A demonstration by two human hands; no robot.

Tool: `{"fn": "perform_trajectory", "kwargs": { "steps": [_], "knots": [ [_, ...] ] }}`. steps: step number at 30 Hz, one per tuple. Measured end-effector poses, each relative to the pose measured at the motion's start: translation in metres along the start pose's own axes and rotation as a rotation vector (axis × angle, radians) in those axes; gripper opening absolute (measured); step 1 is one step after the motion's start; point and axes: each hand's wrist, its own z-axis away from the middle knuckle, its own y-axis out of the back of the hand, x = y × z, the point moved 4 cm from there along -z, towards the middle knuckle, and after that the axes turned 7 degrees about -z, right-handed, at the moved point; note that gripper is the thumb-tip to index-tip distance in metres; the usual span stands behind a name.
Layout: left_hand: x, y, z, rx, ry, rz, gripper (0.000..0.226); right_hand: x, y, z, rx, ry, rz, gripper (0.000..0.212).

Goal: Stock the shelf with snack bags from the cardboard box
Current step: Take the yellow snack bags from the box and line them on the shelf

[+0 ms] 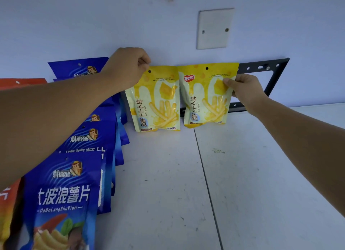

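Two yellow snack bags stand upright side by side at the back of the white shelf (242,175), against the wall. My left hand (128,66) pinches the top left corner of the left yellow bag (156,100). My right hand (244,93) grips the right edge of the right yellow bag (203,96), thumb on its front. The bags touch each other at their inner edges. The cardboard box is not in view.
A row of several blue snack bags (65,197) stands along the left, running from the wall toward me, with orange bags (7,203) further left. A black metal bracket (268,78) sits at the back right. A white cover plate (214,28) is on the wall.
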Motion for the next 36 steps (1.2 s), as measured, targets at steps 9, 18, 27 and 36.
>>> {"fn": "perform_trajectory", "kwargs": {
  "steps": [9,18,27,36],
  "knots": [
    [0.022,0.013,0.019,0.008,-0.080,0.011,0.029,-0.012,0.027,0.023,0.072,0.012,0.210,0.029],
    [0.066,0.006,0.062,-0.174,-0.059,0.101,0.028,-0.006,0.052,0.068,-0.081,-0.040,0.125,0.009],
    [0.110,-0.012,0.113,-0.309,0.030,0.153,0.024,0.008,0.062,0.114,-0.197,-0.059,0.094,0.017],
    [0.160,-0.020,0.161,-0.366,0.017,0.236,0.020,0.016,0.089,0.190,-0.187,-0.054,0.225,0.006]
  ]
}}
